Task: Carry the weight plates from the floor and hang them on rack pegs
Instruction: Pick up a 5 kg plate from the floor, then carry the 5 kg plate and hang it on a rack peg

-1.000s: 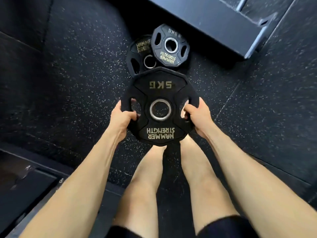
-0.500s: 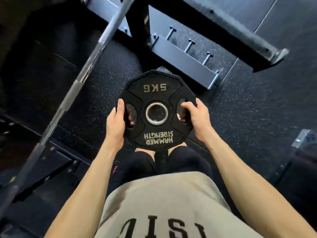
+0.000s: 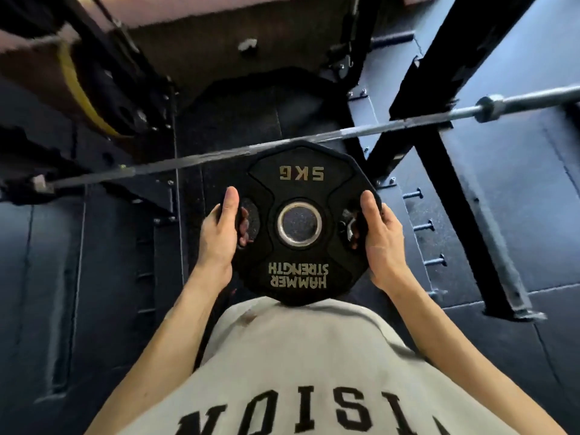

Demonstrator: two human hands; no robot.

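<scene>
Both hands, left hand point(image 3: 219, 237) and right hand point(image 3: 381, 238), grip the weight plate point(image 3: 299, 224) by its side openings, fingers curled through. A barbell point(image 3: 314, 138) crosses behind it.

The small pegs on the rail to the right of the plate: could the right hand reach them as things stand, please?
Probably not yet: the right hand grips the 5 kg plate and must first let go; otherwise nothing blocks the pegs.

Dark speckled rubber floor point(image 3: 238, 120); black steel frame point(image 3: 439, 73); blurred, perhaps pink wall point(image 3: 219, 4).
</scene>
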